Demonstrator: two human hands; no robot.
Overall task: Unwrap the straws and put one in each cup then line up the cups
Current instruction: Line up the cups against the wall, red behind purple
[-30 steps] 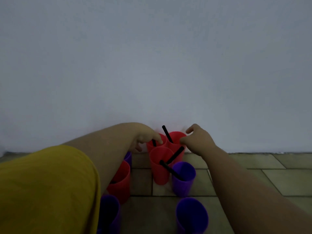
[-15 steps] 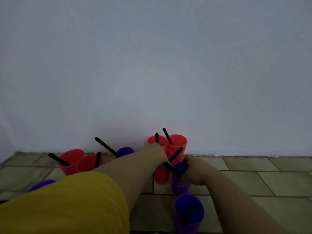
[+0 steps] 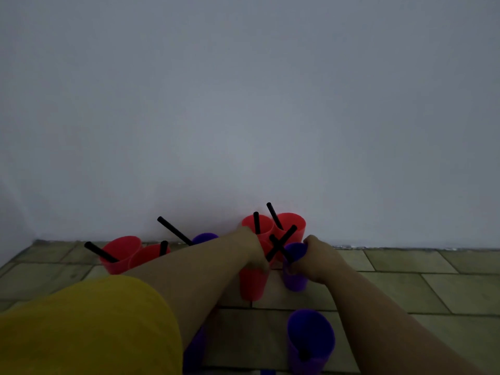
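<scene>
Red and purple cups with black straws stand on a tiled floor by a white wall. My left hand (image 3: pixel 253 253) grips the rim of a red cup (image 3: pixel 253 284) at the centre. My right hand (image 3: pixel 318 259) grips a purple cup (image 3: pixel 295 280) right beside it. Their two black straws (image 3: pixel 280 246) cross above the rims. Behind them, against the wall, stand two red cups (image 3: pixel 290 224) touching each other, each with a straw. To the left are two more red cups (image 3: pixel 123 251) and a purple cup (image 3: pixel 205 237), all with straws.
A purple cup (image 3: pixel 309 339) stands near the bottom centre with a short dark straw end inside. Another purple cup (image 3: pixel 194 350) is partly hidden under my left arm. My yellow sleeve (image 3: pixel 86 326) fills the bottom left. The tiled floor (image 3: pixel 419 282) stretches right.
Both hands came down from the two red cups at the wall onto the red and purple cups in front of them. The view tilted, so the left cups came into sight.
</scene>
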